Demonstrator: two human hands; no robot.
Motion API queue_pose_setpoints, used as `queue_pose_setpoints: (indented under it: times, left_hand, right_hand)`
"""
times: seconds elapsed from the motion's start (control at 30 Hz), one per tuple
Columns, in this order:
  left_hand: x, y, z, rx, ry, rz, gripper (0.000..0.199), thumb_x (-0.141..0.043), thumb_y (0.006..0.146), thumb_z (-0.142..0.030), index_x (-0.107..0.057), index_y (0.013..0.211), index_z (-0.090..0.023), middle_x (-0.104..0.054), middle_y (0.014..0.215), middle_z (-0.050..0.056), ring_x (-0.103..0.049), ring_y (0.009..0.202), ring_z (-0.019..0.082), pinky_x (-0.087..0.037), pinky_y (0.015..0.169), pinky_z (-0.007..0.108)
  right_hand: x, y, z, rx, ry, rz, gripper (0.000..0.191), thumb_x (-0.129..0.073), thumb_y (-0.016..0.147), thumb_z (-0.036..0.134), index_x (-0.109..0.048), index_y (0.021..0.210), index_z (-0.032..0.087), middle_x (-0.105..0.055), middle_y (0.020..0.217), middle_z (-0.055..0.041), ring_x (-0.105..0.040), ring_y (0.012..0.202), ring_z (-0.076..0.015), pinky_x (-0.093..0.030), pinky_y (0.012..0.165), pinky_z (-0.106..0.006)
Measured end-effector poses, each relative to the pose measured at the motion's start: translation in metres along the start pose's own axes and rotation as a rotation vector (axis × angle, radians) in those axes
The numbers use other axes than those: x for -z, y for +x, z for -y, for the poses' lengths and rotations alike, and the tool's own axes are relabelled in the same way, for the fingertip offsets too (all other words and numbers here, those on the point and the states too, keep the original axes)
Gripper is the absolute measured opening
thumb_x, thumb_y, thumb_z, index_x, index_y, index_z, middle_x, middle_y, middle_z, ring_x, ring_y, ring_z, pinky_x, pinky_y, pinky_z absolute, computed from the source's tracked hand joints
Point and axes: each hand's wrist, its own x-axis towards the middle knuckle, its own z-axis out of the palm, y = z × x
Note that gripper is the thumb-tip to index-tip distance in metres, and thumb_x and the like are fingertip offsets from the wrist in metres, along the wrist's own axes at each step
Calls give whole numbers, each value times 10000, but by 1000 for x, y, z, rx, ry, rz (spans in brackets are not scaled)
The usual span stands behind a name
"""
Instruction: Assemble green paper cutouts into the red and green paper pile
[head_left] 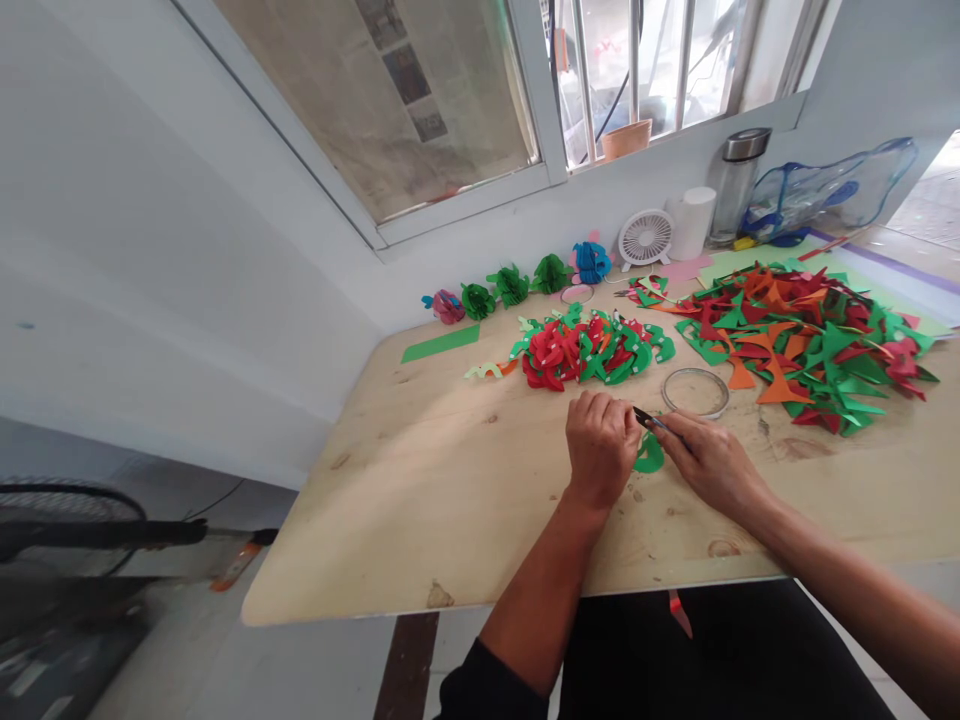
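My right hand (709,458) is closed around a small dark-bladed tool (646,418), its tip pointing at my left hand. My left hand (602,438) is closed right beside the tip, and whatever its fingers pinch is hidden. A green paper piece (649,455) shows between and below the hands. Behind them lies a heap of red and green cut paper shapes (555,352). A roll or ring of clear tape (696,392) rests just beyond my right hand.
A big pile of red, orange and green scraps (810,340) covers the table's right side. Folded paper balls (511,285), a small white fan (646,238) and a glass bottle (739,190) line the wall. A green strip (441,344) lies on the wooden table (390,480).
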Motion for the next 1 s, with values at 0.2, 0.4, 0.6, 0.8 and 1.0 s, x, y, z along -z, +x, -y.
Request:
queue_pose_setpoints:
  times: [0.2, 0.4, 0.6, 0.8, 1.0]
  left_hand:
    - [1, 1, -1, 27, -41, -28, 108, -534, 749, -106, -538, 674, -184, -541, 644, 19, -491, 685, 174, -391, 663, 312]
    - [1, 0, -1, 61, -79, -54, 115, -536, 736, -93, -535, 666, -184, -543, 641, 15, -496, 680, 168, -395, 665, 307]
    - [1, 0, -1, 75, -89, -72, 115, -538, 724, -82, -543, 667, -182, -539, 636, 14, -501, 680, 168, -405, 670, 306]
    - [5, 1, 3, 150, -148, -110, 99, -549, 753, -101, -561, 698, -183, -564, 656, 19, -516, 701, 171, -427, 704, 313]
    - [3, 0, 2, 126, -217, -51, 47, -569, 814, -171, -615, 811, -177, -617, 741, 29, -537, 777, 177, -436, 751, 319]
  right_hand:
    - [0, 0, 1, -28, 46, -20, 280, -396, 902, 333, -554, 706, 210, -596, 651, -26, -565, 609, -158, -378, 574, -258]
    - [1, 0, 3, -50, 73, -28, 292, -405, 898, 340, -548, 678, 211, -597, 634, -22, -568, 603, -157, -381, 565, -256]
    - [2, 1, 5, -69, 115, -21, 293, -406, 900, 350, -591, 721, 208, -619, 644, -28, -577, 615, -162, -394, 565, -255]
    - [1, 0, -3, -157, 130, -23, 339, -411, 894, 395, -592, 688, 195, -593, 578, -8, -523, 523, -137, -360, 496, -239]
    - [1, 0, -2, -156, 150, -21, 318, -418, 889, 379, -617, 727, 191, -624, 619, -13, -553, 562, -144, -380, 530, -241]
